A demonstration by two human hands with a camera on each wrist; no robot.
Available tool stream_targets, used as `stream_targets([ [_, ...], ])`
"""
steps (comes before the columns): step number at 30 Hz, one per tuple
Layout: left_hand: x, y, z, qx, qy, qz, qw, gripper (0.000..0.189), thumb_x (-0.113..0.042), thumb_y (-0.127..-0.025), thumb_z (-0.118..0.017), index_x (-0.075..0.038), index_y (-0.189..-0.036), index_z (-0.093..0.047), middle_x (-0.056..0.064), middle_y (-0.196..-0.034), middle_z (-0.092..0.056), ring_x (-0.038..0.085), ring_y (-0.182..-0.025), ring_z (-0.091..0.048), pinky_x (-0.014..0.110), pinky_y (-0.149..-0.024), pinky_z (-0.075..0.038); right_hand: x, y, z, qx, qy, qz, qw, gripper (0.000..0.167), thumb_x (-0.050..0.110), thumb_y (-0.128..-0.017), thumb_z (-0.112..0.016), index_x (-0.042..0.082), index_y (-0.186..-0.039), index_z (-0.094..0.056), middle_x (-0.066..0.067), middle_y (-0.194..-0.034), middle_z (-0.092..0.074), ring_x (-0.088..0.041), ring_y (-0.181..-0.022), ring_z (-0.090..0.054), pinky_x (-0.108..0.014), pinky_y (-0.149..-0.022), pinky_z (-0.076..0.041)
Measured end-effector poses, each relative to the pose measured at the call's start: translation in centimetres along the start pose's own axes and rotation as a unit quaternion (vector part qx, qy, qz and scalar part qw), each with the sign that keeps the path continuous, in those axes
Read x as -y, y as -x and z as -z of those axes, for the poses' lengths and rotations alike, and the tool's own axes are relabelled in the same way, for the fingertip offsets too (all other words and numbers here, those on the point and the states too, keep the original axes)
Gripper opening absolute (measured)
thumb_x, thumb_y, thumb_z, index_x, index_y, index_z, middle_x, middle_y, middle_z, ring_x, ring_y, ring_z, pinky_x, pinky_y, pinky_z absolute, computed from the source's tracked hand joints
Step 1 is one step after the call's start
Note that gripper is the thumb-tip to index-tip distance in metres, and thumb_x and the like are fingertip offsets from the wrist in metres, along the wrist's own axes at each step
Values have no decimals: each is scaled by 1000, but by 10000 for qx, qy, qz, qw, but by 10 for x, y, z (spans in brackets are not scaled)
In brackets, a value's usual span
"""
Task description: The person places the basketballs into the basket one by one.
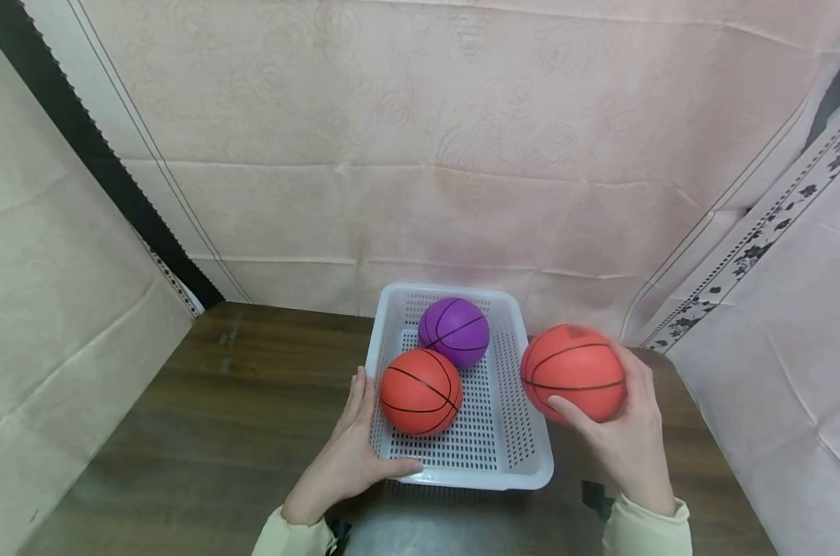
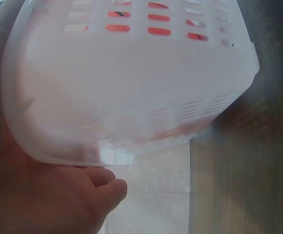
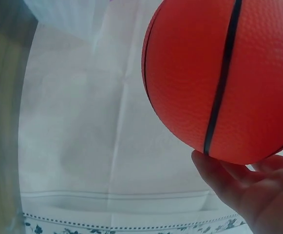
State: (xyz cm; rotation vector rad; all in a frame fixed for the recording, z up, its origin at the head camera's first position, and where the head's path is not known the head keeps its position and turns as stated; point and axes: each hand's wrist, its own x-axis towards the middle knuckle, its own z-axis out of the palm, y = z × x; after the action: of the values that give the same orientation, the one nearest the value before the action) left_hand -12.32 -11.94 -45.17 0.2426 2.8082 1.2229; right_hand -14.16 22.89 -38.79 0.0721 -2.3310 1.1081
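A white plastic basket (image 1: pixel 541 463) with perforated walls stands on the table. Inside it lie a purple toy basketball (image 1: pixel 455 332) at the back and an orange-red toy basketball (image 1: pixel 421 392) at the left front, with black lines. My left hand (image 1: pixel 350 455) holds the basket's front left corner, thumb over the front rim and fingers along the left side. In the left wrist view, the basket wall (image 2: pixel 131 68) hides part of that hand. My right hand (image 1: pixel 631 432) grips another orange-red toy basketball (image 1: pixel 574 372) beside the basket's right rim; the right wrist view shows fingers (image 3: pixel 219 178) against this ball (image 3: pixel 195 83).
The brown wooden table (image 1: pixel 204 432) extends on both sides of the basket. Pale cloth (image 1: pixel 427 154) hangs behind, with further cloth at left and right. A dark tape patch (image 1: pixel 596 498) lies near the right wrist.
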Motion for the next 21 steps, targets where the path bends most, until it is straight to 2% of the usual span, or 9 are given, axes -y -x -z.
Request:
stream_targets([
  [3,0,0,1,-4,-9,-14,10000,140,-65,-59,-83,-11,-156,2,-6,-160,19,30,-147,-1,57,-110,-24,5,2,-2,147,4,-80,9999,104,24,-59,-95,41,-145,-40,13,-137,-45,-6,-119,-43,-23,-87,-43],
  [6,-1,0,1,-3,-19,-4,10000,141,-67,-58,-82,-11,-156,2,-5,-160,19,30,-147,-2,57,-110,-25,9,2,-5,281,-15,-98,9996,103,28,-59,-95,43,-145,-39,12,-138,-45,-9,-118,-45,-36,-88,-47],
  [10,-1,1,1,4,-34,14,10000,141,-71,-57,-80,-11,-156,2,-5,-160,19,31,-147,-2,57,-110,-25,12,4,-10,494,-134,57,9987,102,31,-61,-94,42,-145,-38,11,-139,-43,-14,-117,-48,-50,-86,-49],
  [21,-1,2,0,16,57,41,10000,140,-67,-59,-82,-12,-156,2,-6,-160,19,31,-147,0,58,-110,-24,17,8,-23,975,-250,499,9937,100,37,-63,-92,36,-147,-37,1,-143,-39,-24,-120,-46,-60,-82,-50],
])
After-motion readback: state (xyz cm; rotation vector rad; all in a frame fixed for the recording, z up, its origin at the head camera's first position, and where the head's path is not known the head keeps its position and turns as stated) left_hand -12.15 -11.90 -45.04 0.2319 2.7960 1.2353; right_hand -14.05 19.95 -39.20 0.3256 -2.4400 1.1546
